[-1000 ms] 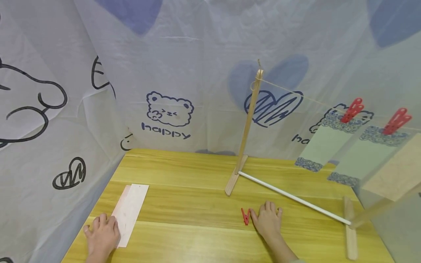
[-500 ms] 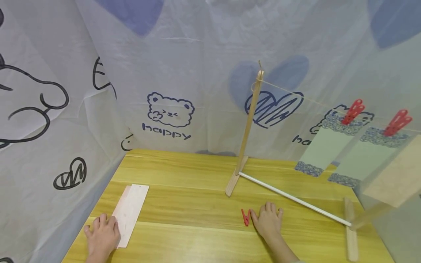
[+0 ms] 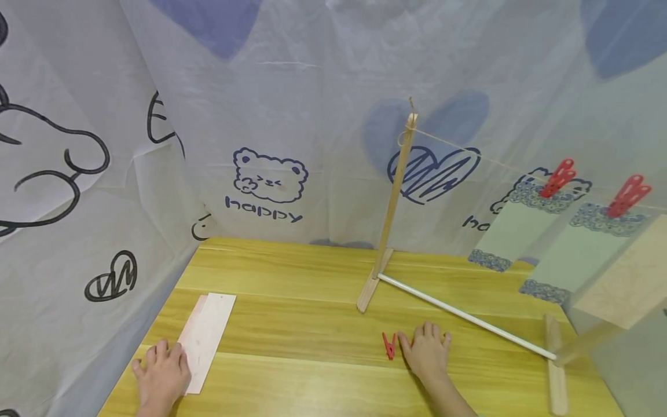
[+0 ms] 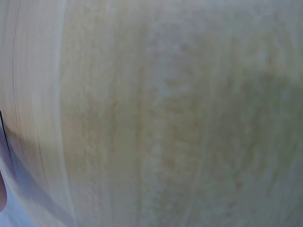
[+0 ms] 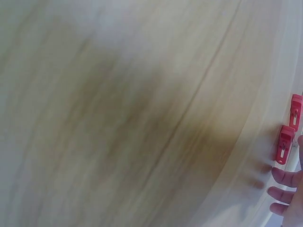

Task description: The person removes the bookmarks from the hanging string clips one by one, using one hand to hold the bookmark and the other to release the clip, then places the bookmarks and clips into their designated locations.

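Note:
On the table's left side, my left hand rests at the near-left edge of two overlapping pale pink paper cards, its fingers relaxed. In the left wrist view only a fingertip and a dark card edge show at the left border. My right hand lies on the table with spread, slightly bent fingers. A red clothespin lies just left of its thumb. Another red clothespin sits by the fingers in the right wrist view, mostly hidden under the hand in the head view.
A wooden stand with a white rod occupies the right half. From its string hang two pale green cards with blue patterned ends, held by red clothespins. A beige card hangs at the right edge. Printed cloth surrounds the table.
My right hand has shifted slightly to the right, away from the clothespin by its thumb, and a bit of red now shows between thumb and fingers. My left hand stays in place.

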Motion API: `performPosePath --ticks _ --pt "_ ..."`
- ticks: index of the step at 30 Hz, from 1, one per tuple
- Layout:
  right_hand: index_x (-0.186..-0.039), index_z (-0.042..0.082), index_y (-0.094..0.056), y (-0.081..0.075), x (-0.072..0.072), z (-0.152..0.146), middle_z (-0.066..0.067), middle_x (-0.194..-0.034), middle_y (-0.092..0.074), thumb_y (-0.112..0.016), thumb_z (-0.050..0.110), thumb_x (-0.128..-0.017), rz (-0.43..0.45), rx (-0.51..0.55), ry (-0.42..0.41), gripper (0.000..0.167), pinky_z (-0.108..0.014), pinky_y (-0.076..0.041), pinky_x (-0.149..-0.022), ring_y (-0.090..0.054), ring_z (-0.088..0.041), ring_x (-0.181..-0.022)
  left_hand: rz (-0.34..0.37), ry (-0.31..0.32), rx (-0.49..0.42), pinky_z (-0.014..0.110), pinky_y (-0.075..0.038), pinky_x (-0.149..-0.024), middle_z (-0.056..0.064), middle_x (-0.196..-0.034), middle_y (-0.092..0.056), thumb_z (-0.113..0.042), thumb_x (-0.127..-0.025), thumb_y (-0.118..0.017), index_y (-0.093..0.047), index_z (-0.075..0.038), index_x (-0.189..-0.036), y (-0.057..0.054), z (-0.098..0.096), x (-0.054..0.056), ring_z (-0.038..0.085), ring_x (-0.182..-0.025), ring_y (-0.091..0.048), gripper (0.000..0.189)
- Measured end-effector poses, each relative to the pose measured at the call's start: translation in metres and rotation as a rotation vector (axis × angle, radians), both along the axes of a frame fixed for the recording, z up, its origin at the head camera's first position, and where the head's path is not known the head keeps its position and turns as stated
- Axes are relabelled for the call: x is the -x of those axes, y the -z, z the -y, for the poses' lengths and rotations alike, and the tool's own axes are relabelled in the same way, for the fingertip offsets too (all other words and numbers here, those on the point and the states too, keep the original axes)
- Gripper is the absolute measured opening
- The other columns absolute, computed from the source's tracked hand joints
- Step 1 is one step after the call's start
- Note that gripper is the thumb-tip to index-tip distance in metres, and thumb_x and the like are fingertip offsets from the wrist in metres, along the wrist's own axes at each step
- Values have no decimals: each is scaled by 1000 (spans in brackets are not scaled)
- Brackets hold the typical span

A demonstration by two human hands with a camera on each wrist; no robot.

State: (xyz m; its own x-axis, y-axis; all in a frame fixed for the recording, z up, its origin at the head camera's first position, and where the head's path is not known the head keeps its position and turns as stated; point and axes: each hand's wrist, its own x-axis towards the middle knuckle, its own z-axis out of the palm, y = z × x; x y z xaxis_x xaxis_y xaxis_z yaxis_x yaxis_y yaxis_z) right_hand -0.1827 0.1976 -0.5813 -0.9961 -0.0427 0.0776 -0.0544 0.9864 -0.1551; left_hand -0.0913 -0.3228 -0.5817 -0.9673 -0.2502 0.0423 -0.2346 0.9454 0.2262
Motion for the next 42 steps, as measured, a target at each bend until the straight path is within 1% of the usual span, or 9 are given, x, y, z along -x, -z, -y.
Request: performPosePath --ticks 6,12,16,21,27,31,37,42 --pt "-111 -4 -56 -6 -2 -2 -20 -114 -48 -43 50 -92 9 15 10 58 -60 -17 -94 -38 -37 -112 -23 -13 -7 64 -11 -81 22 -108 -34 -16 -93 -38 -49 -3 -98 1 -1 1 44 -104 -26 18" --pt "-112 -1 -56 -14 -3 -2 -19 -112 -50 -47 47 -90 -34 28 8 54 -58 -19 -91 -41 -37 -108 -62 -24 -10 64 -12 -82 23 -109 -35 -14 -92 -39 -47 -3 -96 0 -7 2 44 -105 -27 14" --pt "-114 0 -55 -23 -5 0 -19 -113 -51 -50 46 -90 -61 42 -3 53 -57 -22 -91 -43 -36 -108 -66 -36 -27 65 -12 -81 23 -108 -35 -15 -93 -39 -47 -3 -97 -3 -11 5 45 -105 -27 15" --pt "-117 1 -54 -34 -7 1 -18 -114 -52 -52 45 -89 -79 53 -27 52 -55 -26 -91 -45 -37 -108 -83 -35 -27 64 -15 -80 22 -107 -37 -18 -94 -39 -47 -3 -104 -6 -19 12 44 -103 -30 19" --pt "-114 2 -56 -53 -9 -1 -18 -111 -55 -57 43 -87 -162 26 -83 49 -54 -35 -86 -50 -37 -104 -136 -10 -43 64 -13 -84 23 -112 -36 -20 -94 -40 -44 -2 -114 -8 -32 22 44 -107 -29 27" --pt "-113 2 -57 -66 -10 -3 -19 -110 -57 -59 42 -85 -214 6 -116 49 -53 -39 -84 -52 -38 -101 -161 14 -63 66 -12 -86 22 -114 -35 -21 -93 -43 -43 -3 -118 -12 -45 30 44 -109 -28 31" --pt "-114 3 -57 -92 -12 -8 -19 -111 -56 -61 40 -84 -263 -1 -167 48 -53 -40 -82 -52 -37 -103 -212 67 -96 63 -12 -88 20 -114 -38 -23 -92 -46 -43 -4 -120 -19 -67 48 42 -110 -30 34" --pt "-113 4 -56 -115 -13 -11 -18 -109 -56 -63 39 -82 -309 -39 -207 47 -51 -42 -80 -53 -36 -100 -225 115 -102 61 -13 -87 18 -115 -39 -26 -92 -48 -43 -4 -124 -25 -88 63 40 -110 -31 38"
